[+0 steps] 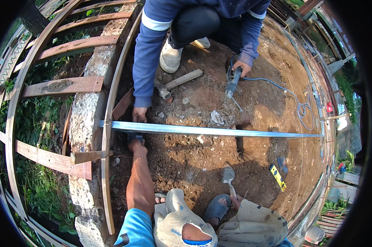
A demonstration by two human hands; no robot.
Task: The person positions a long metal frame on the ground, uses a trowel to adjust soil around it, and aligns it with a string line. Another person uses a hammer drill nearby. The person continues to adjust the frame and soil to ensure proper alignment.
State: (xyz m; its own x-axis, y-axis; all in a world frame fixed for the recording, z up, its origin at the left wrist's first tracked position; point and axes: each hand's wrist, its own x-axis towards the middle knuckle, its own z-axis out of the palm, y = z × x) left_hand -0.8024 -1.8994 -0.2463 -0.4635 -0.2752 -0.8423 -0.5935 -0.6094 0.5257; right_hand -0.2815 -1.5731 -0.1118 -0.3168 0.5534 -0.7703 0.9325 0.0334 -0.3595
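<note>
A long silvery metal bar (202, 131) spans the dirt, its left end at a wooden rail (112, 103). My left hand (137, 145) is closed just under that end, around a dark object partly hidden by the bar and fingers. Low and right of centre, my right hand (236, 201) grips a trowel (228, 173), its blade pointing away from me. Opposite me a crouching co-worker rests one hand (140, 114) beside the bar's left end. The co-worker's other hand (243, 68) holds a corded power tool (233, 82) with a thin bit.
A wood-handled hammer (185, 79) lies near the co-worker's shoe (170, 57). A yellow spirit level (277, 178) and small blue pieces (282, 164) lie at right. The tool's cable (303, 108) coils on the dirt. A rough concrete edge (85, 119) and wooden slats (62, 86) stand left.
</note>
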